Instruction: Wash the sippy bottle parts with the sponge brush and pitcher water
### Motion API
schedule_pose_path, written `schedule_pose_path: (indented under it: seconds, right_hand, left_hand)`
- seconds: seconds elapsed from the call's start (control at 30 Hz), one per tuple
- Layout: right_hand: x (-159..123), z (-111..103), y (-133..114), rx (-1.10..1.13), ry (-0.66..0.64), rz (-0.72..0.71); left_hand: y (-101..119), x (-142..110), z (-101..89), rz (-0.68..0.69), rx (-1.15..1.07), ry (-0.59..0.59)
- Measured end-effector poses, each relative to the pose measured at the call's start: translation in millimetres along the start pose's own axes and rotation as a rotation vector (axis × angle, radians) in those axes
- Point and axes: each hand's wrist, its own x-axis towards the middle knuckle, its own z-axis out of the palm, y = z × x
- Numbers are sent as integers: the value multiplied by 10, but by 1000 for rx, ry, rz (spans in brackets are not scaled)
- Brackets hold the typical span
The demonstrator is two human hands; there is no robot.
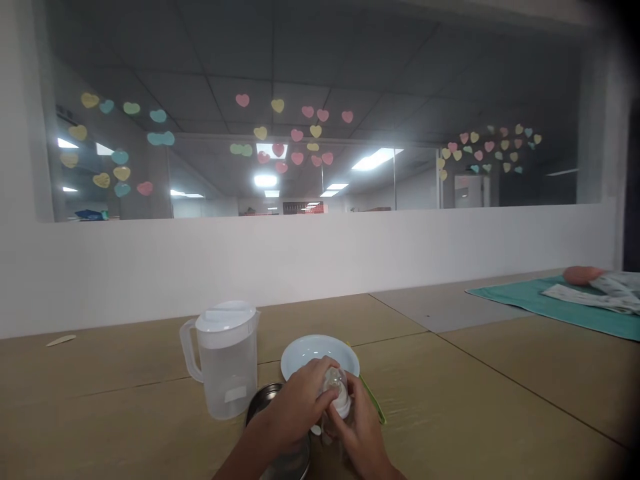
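Bottle, one: upright or nearly so, clear domed cap over a white collar; held between my two hands, in front of the bowl. Its lower body is mostly covered by my fingers and too dim to make out.
Left hand: closed on the bottle, fingers curled over the cap's far side, thumb across its front.
Right hand: wrapped round the bottle's right side, thumb on the collar; most fingertips hidden.
Bowl, one: pale, near edge covered by my hands.
Jug, one: translucent, white lid, handle to the left; contents hard to tell.
Dish, one: metal, largely under my left forearm, cut off by the lower edge of view.
Green strip, one: partly behind my right hand; kind unclear.
White piece, one: small, below my left hand, mostly hidden.
Cloth, one: teal, cut off at right; a blurred rounded pinkish item by it.
Table: tan, bearing the jug and bowl.
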Motion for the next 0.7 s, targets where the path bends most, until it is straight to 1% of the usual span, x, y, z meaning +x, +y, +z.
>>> schedule_pose_path:
  seconds: [0.2, 0.43, 0.7]
  right_hand:
    - [-7, 36, -54, -15, 38, 8]
    - [-3, 61, -70, -20, 39, 25]
    - [-10, 86, -46, -25, 56, 52]
  left_hand:
    - [-69, 6, 7, 7, -68, -32]
    - [-96, 10, -16, 27, -115, -47]
    - [-146, 24, -37, 15, -191, -93]
